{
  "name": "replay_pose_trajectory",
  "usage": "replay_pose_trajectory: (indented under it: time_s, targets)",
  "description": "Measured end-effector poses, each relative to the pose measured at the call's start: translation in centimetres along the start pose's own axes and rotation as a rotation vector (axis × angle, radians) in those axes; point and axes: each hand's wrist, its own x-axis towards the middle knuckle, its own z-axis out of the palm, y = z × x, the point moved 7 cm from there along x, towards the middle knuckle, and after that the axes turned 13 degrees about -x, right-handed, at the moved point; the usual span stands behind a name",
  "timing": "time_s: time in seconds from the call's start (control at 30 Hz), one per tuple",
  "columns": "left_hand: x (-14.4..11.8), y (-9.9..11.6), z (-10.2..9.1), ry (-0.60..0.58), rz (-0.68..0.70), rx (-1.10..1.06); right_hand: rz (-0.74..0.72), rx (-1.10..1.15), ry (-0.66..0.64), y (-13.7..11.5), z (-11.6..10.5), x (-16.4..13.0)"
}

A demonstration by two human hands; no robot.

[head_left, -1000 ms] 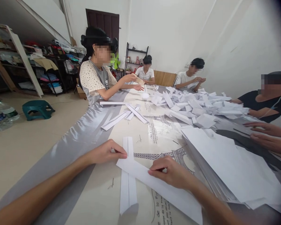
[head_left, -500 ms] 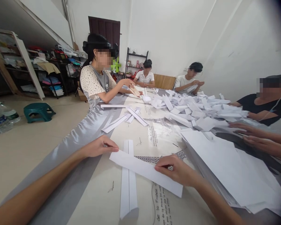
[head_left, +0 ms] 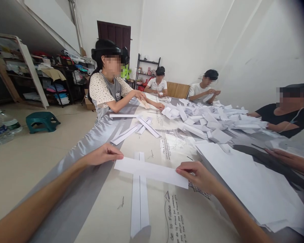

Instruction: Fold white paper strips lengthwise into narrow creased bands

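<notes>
A white, flat, oblong strip of folded paper [head_left: 152, 171] spans the two hands, crossing over a second long white folded paper strip [head_left: 140, 206] on the cream, printed tablecloth [head_left: 108, 206]; contact between strips cannot be confirmed. The left hand [head_left: 101, 155] pinches its left end, thumb against fingers; the right hand [head_left: 197, 173] pinches its upper edge near the right end. Assessed as light, flexible and easily creased; light pinches near both ends appear suitable.

Paper strip [head_left: 152, 172] smooth, matt; tablecloth border [head_left: 97, 136] glossy.
</notes>
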Motion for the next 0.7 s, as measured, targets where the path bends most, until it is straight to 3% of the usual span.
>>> replay_pose_trajectory:
  time_s: [0.33, 0.53, 0.7]
  targets:
    - [-0.2, -1.1, -1.1, 0.069, -0.056, -0.017, 0.105, 0.06, -0.027, 0.4, 0.4, -0.2]
    - [-0.3, -1.2, -1.4, 0.083, -0.046, -0.045, 0.077, 0.038, 0.056, 0.7, -0.1, 0.0]
    - [-0.3, -1.1, -1.0, 0.058, -0.067, -0.074, 0.043, 0.096, 0.02, 0.0, -0.3, -0.1]
